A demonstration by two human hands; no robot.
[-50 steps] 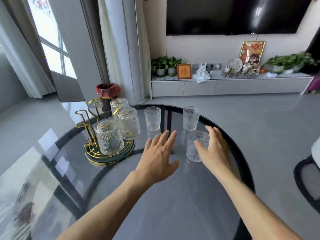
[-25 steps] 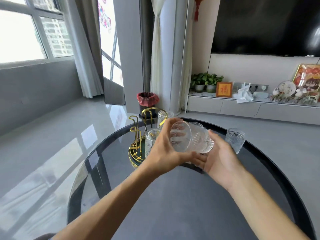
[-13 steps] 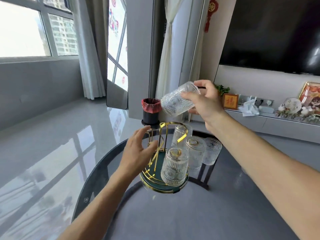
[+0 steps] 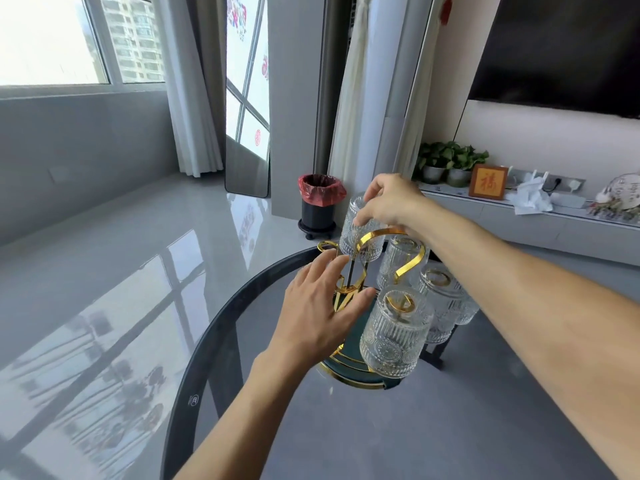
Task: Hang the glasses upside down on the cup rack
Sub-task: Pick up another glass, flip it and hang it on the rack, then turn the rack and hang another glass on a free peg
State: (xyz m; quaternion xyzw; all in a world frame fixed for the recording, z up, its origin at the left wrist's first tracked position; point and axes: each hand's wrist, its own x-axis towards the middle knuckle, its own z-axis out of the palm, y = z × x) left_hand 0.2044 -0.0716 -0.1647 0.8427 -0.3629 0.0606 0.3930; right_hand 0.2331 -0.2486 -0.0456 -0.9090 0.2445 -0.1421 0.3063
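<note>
A gold wire cup rack (image 4: 410,259) on a dark green round base (image 4: 353,370) stands on the round glass table (image 4: 415,427). Three ribbed clear glasses hang upside down on it: a near one (image 4: 394,336), one behind it to the right (image 4: 441,308) and a far one (image 4: 396,261). My right hand (image 4: 391,202) grips a fourth ribbed glass (image 4: 358,242) by its base, mouth down, over a far left peg. My left hand (image 4: 318,306) rests with fingers spread against the rack's left side, holding nothing.
Another glass (image 4: 467,311) stands on the table behind the rack, mostly hidden. A black bin with a red liner (image 4: 320,206) sits on the floor beyond the table. A low cabinet (image 4: 540,223) with plants and ornaments runs along the right wall.
My right hand has turned the glass mouth down and lowered it from above the rack onto a far left peg. My left hand stays at the rack's left side.
</note>
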